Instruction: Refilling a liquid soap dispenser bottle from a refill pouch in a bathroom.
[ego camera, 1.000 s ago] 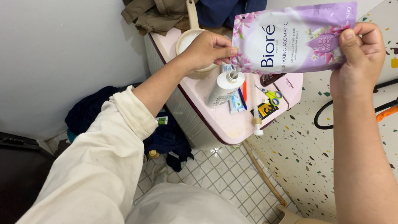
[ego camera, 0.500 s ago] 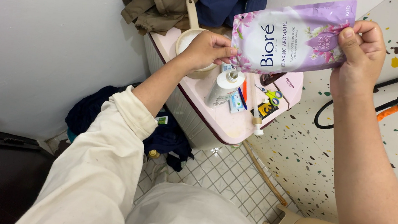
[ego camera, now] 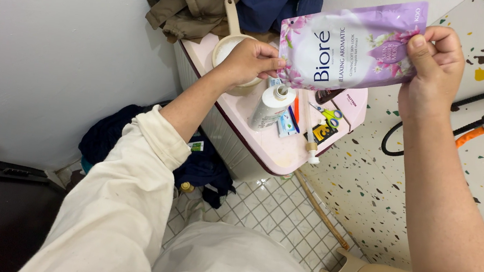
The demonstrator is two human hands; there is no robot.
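Above the open white bottle (ego camera: 273,106) we hold a purple refill pouch (ego camera: 351,45); left hand (ego camera: 250,62) pinches its lower corner; right hand (ego camera: 433,70) grips its far end.

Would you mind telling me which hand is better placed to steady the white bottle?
Probably the left hand: it grips the purple pouch at its lower corner, just above the white bottle. The right hand holds the far end.
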